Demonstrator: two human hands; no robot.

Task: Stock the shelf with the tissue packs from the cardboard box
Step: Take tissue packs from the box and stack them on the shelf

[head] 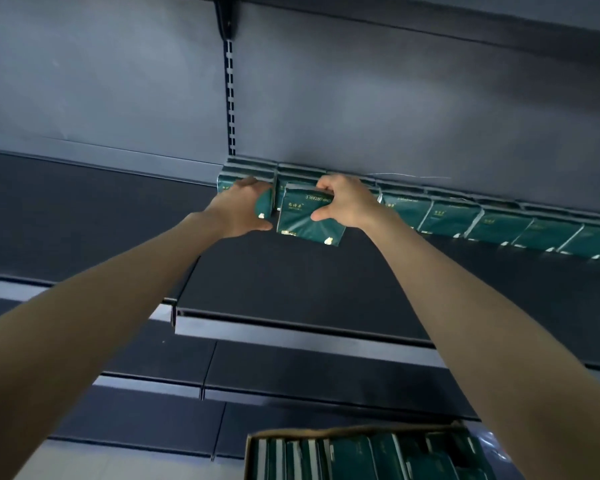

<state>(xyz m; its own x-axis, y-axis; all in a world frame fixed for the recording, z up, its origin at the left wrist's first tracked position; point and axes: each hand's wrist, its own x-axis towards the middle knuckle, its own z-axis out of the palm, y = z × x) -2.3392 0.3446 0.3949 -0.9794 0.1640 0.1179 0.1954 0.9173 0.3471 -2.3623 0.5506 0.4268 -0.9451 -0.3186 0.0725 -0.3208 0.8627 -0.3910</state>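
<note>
My right hand (347, 204) pinches a green tissue pack (305, 221), thumb on its face, at the back row (499, 223) on the shelf (291, 278). My left hand (239, 209) grips the end pack (265, 206) just beside it. The cardboard box (326, 432) sits below, with more packs inside.
</note>
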